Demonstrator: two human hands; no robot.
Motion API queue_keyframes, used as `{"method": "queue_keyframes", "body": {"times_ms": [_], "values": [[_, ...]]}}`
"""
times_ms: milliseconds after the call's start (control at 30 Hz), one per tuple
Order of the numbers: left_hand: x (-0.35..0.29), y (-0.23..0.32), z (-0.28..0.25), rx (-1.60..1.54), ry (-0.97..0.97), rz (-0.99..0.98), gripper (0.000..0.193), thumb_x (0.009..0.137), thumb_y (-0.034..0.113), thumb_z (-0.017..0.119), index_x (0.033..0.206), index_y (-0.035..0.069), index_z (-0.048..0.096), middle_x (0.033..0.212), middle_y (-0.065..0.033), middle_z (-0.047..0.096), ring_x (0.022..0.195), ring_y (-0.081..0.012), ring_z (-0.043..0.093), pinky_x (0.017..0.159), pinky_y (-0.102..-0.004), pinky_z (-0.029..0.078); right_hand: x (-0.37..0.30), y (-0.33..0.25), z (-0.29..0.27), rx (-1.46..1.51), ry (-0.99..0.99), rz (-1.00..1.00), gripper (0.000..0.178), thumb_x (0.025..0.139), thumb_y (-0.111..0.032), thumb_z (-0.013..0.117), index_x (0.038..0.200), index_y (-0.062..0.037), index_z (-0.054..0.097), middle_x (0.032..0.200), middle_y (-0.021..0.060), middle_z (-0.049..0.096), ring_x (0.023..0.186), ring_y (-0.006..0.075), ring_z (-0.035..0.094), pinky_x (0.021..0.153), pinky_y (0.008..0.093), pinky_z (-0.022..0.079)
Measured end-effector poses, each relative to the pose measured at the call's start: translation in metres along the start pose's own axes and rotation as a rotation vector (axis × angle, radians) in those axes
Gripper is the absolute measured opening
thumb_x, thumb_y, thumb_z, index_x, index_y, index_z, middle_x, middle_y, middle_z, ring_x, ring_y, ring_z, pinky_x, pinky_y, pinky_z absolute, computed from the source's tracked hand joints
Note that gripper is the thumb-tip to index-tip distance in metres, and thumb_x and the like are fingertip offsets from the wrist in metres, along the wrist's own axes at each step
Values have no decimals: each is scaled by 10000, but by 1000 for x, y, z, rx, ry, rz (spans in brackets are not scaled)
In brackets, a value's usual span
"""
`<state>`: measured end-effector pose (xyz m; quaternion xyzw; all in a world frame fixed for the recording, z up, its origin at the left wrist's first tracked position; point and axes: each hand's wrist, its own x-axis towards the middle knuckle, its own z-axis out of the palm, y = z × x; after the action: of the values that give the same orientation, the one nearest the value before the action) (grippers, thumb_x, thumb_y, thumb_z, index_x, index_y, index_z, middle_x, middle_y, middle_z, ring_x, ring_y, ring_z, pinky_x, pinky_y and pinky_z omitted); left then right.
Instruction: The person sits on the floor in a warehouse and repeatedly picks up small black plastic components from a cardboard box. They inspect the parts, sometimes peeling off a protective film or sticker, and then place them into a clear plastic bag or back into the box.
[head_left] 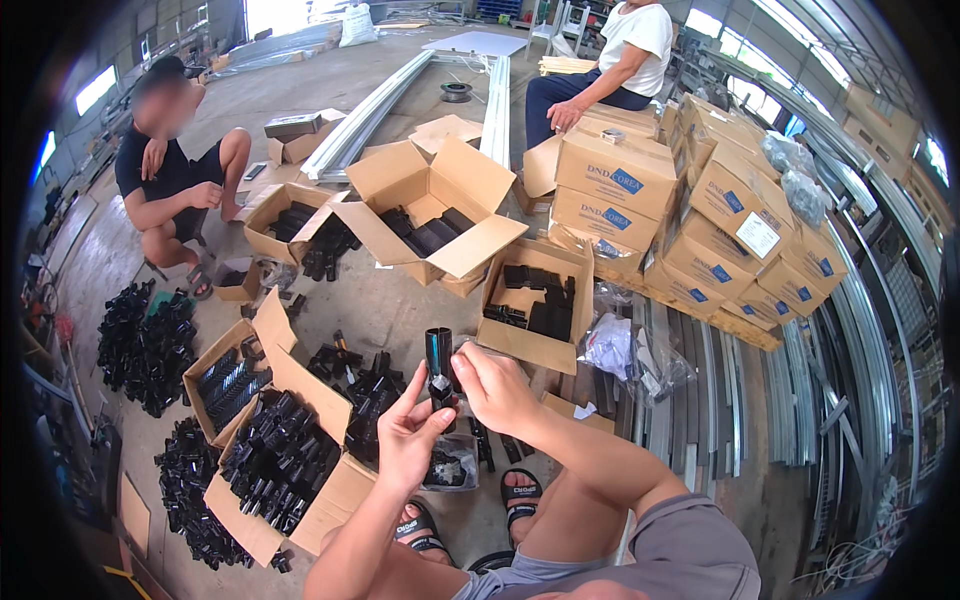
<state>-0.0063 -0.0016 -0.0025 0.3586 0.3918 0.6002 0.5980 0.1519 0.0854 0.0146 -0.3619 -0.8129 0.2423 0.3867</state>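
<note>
Up in front of my knees, a black channel-shaped plastic piece stands upright between my hands, a small shiny metal bit showing at its lower middle. My left hand pinches its lower part between thumb and fingers. Closed fingers of my right hand press at its right side; whether they hold a smaller part there is hidden. Below the hands, a clear plastic bag of small parts lies on the floor by my sandals. To the left, an open carton is filled with similar black pieces.
Piles of black parts lie at the left. Open cartons stand ahead. Closed cartons are stacked on a pallet at the right, beside long metal profiles. One person squats far left; another sits at the back.
</note>
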Motion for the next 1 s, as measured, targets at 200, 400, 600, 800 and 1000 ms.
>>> {"method": "queue_keyframes", "body": {"times_ms": [200, 400, 600, 800, 1000], "values": [[-2, 4, 0, -11, 6, 7, 740, 906, -110, 649, 1552, 65, 331, 1153, -117, 707, 996, -109, 651, 898, -256, 525, 2, -29, -8, 159, 76, 79, 207, 1028, -208, 511, 958, -15, 535, 734, 183, 625, 663, 393, 646, 580, 464, 477], [0, -3, -2, 12, -23, 20, 736, 904, -113, 650, 1548, 64, 341, 1166, -117, 703, 999, -106, 647, 904, -255, 519, 0, -3, -3, 50, -34, 63, 162, 1004, -178, 542, 1004, -17, 539, 783, 159, 660, 670, 311, 684, 602, 424, 514], [-1, 0, -3, 15, -17, 27, 737, 903, -116, 649, 1548, 64, 342, 1159, -107, 703, 994, -94, 639, 893, -241, 511, 0, -31, -13, 195, 2, 139, 175, 1016, -168, 515, 971, 0, 536, 785, 208, 633, 686, 425, 631, 586, 469, 466], [6, 2, 0, 117, -12, 3, 736, 902, -115, 650, 1548, 60, 343, 1149, -92, 703, 982, -82, 627, 884, -232, 506, 4, -6, -7, 201, -21, 172, 279, 1042, -227, 483, 911, 8, 557, 712, 206, 611, 674, 440, 613, 577, 467, 455], [0, 1, -5, 54, -2, -4, 741, 899, -115, 653, 1548, 78, 351, 1167, -104, 702, 981, -89, 640, 890, -239, 511, -2, -25, -7, 262, 16, 163, 142, 1012, -152, 534, 996, -11, 534, 755, 164, 627, 641, 330, 618, 574, 396, 458]]}}
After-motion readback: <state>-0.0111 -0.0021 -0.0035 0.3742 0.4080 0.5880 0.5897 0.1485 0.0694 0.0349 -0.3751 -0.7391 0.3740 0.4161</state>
